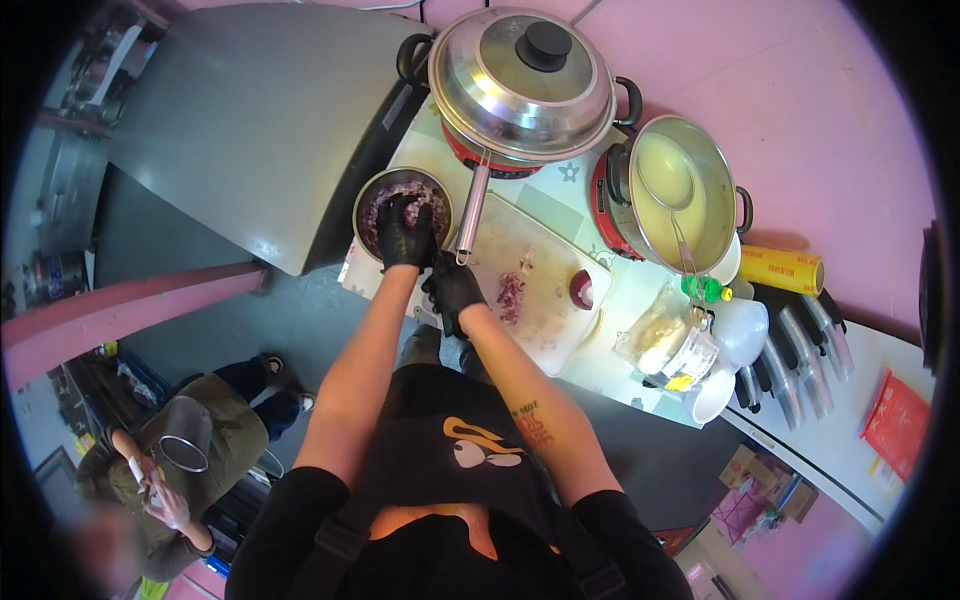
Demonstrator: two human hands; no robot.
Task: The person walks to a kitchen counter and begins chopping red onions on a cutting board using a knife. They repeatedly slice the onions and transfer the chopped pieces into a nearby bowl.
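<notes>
My left hand (pixel 405 234), in a black glove, reaches into a round metal bowl (pixel 361 234) of finely chopped red onion (pixel 427 196). Onion bits show between its fingers, but whether they are gripped is unclear. Close to the bowl's lower right side is my right hand (pixel 454 291), gloved the same way. Its fingers are bent over the left edge of a white cutting board (pixel 551 300), and what they hold is hidden. A strip of diced onion (pixel 511 296) lies mid-board, with a cut piece of red onion (pixel 581 289) to its right.
A lidded pan (pixel 525 90) stands on a red cooker (pixel 495 166), with a metal handle (pixel 472 214) jutting over the board. Right of it, a pot (pixel 645 225) holds yellowish liquid and a strainer (pixel 679 225). Bags (pixel 652 330) crowd the right side. Another person (pixel 187 450) stands lower left.
</notes>
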